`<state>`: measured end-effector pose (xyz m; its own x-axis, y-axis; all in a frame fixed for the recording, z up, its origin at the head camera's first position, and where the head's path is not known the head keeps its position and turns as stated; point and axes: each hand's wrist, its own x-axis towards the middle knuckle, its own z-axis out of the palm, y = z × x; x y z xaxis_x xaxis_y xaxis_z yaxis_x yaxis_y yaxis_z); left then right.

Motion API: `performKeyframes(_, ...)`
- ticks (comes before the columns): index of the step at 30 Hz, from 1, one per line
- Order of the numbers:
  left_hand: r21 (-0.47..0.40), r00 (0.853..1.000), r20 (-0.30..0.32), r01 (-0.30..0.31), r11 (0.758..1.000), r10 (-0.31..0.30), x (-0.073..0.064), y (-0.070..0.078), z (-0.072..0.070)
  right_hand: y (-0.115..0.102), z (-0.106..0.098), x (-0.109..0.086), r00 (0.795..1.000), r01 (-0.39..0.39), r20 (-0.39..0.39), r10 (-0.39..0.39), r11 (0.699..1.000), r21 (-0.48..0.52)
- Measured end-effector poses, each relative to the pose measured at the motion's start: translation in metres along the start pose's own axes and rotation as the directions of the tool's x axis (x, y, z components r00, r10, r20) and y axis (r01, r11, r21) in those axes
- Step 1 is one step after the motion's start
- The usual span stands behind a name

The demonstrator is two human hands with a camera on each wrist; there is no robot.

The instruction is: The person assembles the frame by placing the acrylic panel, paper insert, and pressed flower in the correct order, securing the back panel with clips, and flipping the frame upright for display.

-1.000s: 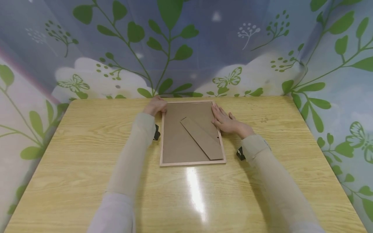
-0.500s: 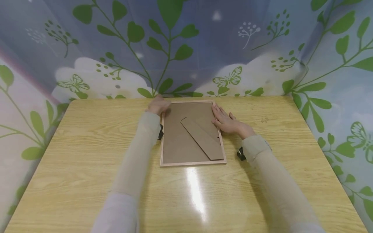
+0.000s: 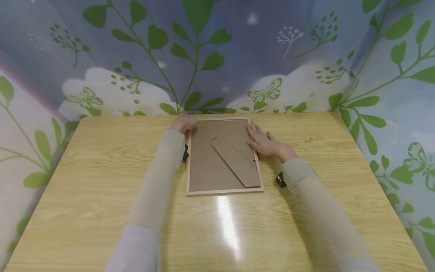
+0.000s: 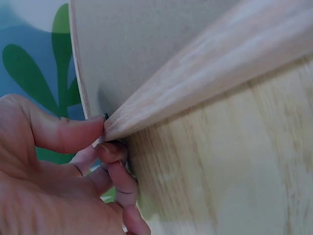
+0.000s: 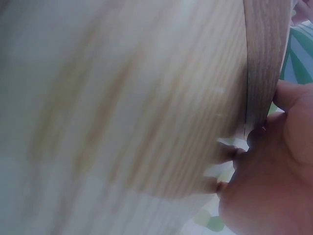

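Note:
A picture frame (image 3: 217,166) lies back side up on the table, with a thin light wooden rim round a brown backing board. Its flat easel leg (image 3: 236,162) slants across the lower right of the back. At the far left corner my left hand (image 3: 183,122) pinches the rim between thumb and curled fingers, plainest in the left wrist view. A small dark piece (image 4: 106,116) shows by the thumb tip there. Along the right rim my right hand (image 3: 266,141) rests with fingers fairly straight, the thumb pointing onto the back; its fingertips reach the far right corner.
The wood-grain table (image 3: 102,181) ends just beyond the frame at a wall covering (image 3: 238,75) printed with leaves and butterflies. A similar covering stands along the right side. Small marks (image 3: 308,140) show on the table right of the right hand.
My left hand has shifted slightly right at the far left corner, then back a touch. The right hand and the picture frame stay in place.

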<state>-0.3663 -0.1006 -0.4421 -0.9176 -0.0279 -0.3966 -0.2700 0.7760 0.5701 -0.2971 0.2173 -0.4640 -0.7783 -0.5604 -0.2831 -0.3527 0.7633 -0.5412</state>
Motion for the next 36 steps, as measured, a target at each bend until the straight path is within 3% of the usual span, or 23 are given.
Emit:
performKeyframes(5, 0.082, 0.998, 0.022, 0.054, 0.995, -0.056, -0.009, 0.006, -0.002, -0.004, -0.002, -0.001, 0.999, -0.031, -0.006, 0.031, 0.999, -0.039)
performKeyframes(9, 0.064, 0.996, 0.021, 0.086, 0.994, -0.088, -0.019, 0.009, -0.003, -0.002, 0.000, 0.000, 1.000, -0.024, 0.002, 0.024, 0.999, -0.027)
performKeyframes(11, 0.065, 0.997, 0.027, 0.068, 0.996, -0.070, -0.020, 0.008, -0.004, 0.000, 0.001, 0.002, 1.000, -0.023, 0.004, 0.023, 0.999, -0.026)
performKeyframes(15, 0.050, 0.999, 0.035, 0.023, 0.999, -0.024, -0.009, 0.002, -0.004, -0.002, 0.001, 0.003, 1.000, -0.030, -0.004, 0.030, 0.999, -0.041)
performKeyframes(18, -0.017, 1.000, 0.026, -0.003, 1.000, 0.004, -0.001, -0.003, -0.004, -0.004, -0.004, 0.001, 1.000, -0.016, 0.005, 0.016, 1.000, -0.020)
performKeyframes(22, -0.183, 0.997, -0.004, -0.080, 0.980, 0.080, -0.011, -0.009, -0.006, 0.000, -0.013, -0.002, 0.999, 0.021, 0.029, -0.023, 0.997, 0.071)
performKeyframes(24, -0.214, 0.993, -0.009, -0.114, 0.970, 0.115, -0.019, -0.012, -0.007, 0.000, -0.018, -0.005, 0.999, 0.021, 0.045, -0.027, 0.992, 0.126)
performKeyframes(27, -0.165, 0.986, 0.008, -0.165, 0.972, 0.169, -0.030, -0.020, -0.009, -0.002, -0.022, -0.010, 0.997, -0.010, 0.081, -0.008, 0.975, 0.224)
performKeyframes(29, -0.096, 0.979, 0.048, -0.193, 0.977, 0.198, -0.038, -0.027, -0.009, -0.004, -0.021, -0.013, 0.994, -0.043, 0.111, 0.015, 0.964, 0.261)
performKeyframes(33, -0.042, 0.955, 0.135, -0.260, 0.965, 0.264, -0.055, -0.041, -0.008, -0.006, -0.015, -0.023, 0.987, -0.068, 0.161, 0.017, 0.946, 0.317)
performKeyframes(36, 0.016, 0.942, 0.181, -0.289, 0.957, 0.281, -0.067, -0.050, -0.006, -0.008, -0.008, -0.031, 0.982, -0.076, 0.187, 0.011, 0.936, 0.344)
